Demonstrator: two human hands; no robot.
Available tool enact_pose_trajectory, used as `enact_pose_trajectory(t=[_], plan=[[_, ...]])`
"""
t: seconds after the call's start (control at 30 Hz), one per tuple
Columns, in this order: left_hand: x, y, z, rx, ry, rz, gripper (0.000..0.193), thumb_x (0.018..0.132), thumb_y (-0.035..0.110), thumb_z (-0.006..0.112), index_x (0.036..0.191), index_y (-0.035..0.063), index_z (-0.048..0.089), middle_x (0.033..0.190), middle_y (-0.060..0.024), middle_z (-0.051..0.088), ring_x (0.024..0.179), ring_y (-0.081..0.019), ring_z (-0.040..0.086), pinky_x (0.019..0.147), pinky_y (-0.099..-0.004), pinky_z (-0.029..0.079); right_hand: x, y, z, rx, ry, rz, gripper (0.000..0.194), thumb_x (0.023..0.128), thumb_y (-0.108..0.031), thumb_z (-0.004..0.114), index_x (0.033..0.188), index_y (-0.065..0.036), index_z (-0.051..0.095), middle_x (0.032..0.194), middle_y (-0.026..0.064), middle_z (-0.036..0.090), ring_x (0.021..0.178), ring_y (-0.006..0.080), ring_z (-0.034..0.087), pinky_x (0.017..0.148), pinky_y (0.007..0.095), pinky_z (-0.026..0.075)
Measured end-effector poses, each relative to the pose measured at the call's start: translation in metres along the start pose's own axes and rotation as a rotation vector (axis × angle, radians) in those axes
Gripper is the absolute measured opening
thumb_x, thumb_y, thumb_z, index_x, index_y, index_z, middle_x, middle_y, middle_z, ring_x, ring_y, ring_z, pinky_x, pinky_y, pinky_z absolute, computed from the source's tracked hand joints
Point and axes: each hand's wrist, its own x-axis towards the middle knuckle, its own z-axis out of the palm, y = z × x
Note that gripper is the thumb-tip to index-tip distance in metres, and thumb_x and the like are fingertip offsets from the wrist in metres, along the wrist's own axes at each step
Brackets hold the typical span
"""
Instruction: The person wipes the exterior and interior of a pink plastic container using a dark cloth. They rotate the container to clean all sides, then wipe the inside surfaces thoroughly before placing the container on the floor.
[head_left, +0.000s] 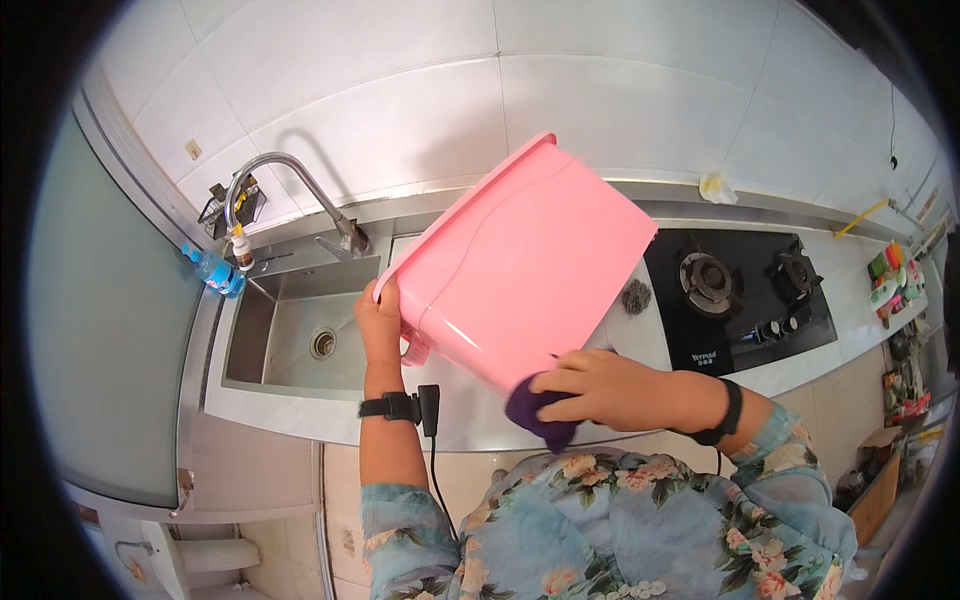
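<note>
A large pink plastic tub (525, 255) is tilted on its side above the white countertop (465, 420). My left hand (380, 322) grips its rim at the lower left corner. At the tub's lower corner, nearest me, my right hand (589, 390) presses a dark purple cloth (540, 412) against the plastic, fingers curled over the cloth. A small pink plastic item (414, 351) shows beside my left wrist, partly hidden by the tub. A steel wool scourer (636, 297) lies on the counter to the right of the tub.
At the left is a steel sink (300, 367) with a curved faucet (289, 161). A blue bottle (217, 271) and a white bottle (241, 249) stand by its corner. The black gas hob (739, 300) is to the right, with colourful items (896, 281) beyond it.
</note>
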Motion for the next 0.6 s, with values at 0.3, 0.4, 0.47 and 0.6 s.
enact_pose_trajectory(t=[0.3,0.4,0.47,0.6], plan=[[0.001,0.0,-0.003,-0.016,-0.017,-0.071,0.036,0.096,0.029,0.064,0.075,0.0002,0.06,0.063,0.0027,0.047,0.062,-0.009,0.042,0.054,-0.0319,0.038,-0.072,0.045,-0.107,0.047,0.68,0.44,0.05,0.077,0.005,0.068,0.126,-0.003,0.063,0.135,0.015,0.059,0.129,0.0317,0.054,0.113,0.0386,0.039],[-0.002,0.001,-0.004,-0.038,-0.02,-0.126,0.034,0.096,0.029,0.064,0.076,0.0013,0.061,0.063,0.0032,0.048,0.061,-0.0077,0.042,0.053,-0.0303,0.038,-0.066,0.077,-0.119,0.029,0.802,0.494,0.043,0.085,-0.001,0.069,0.127,0.0,0.062,0.132,0.0129,0.06,0.127,0.0271,0.055,0.111,0.0358,0.039],[-0.003,0.002,-0.003,-0.055,0.003,-0.066,0.033,0.096,0.028,0.064,0.075,0.0032,0.061,0.063,0.0033,0.048,0.061,-0.0066,0.043,0.052,-0.0296,0.038,-0.056,0.095,-0.129,0.092,0.794,0.452,0.038,0.089,-0.004,0.068,0.127,0.0,0.062,0.127,0.0105,0.06,0.123,0.0233,0.056,0.108,0.0337,0.04],[-0.004,0.002,-0.005,-0.056,-0.003,-0.06,0.032,0.095,0.027,0.064,0.075,0.0032,0.061,0.064,0.0033,0.049,0.062,-0.0065,0.044,0.053,-0.0294,0.039,-0.02,0.121,-0.15,0.179,0.741,0.427,0.035,0.092,-0.008,0.066,0.126,0.0,0.062,0.122,0.0059,0.061,0.116,0.0183,0.057,0.103,0.0314,0.044]])
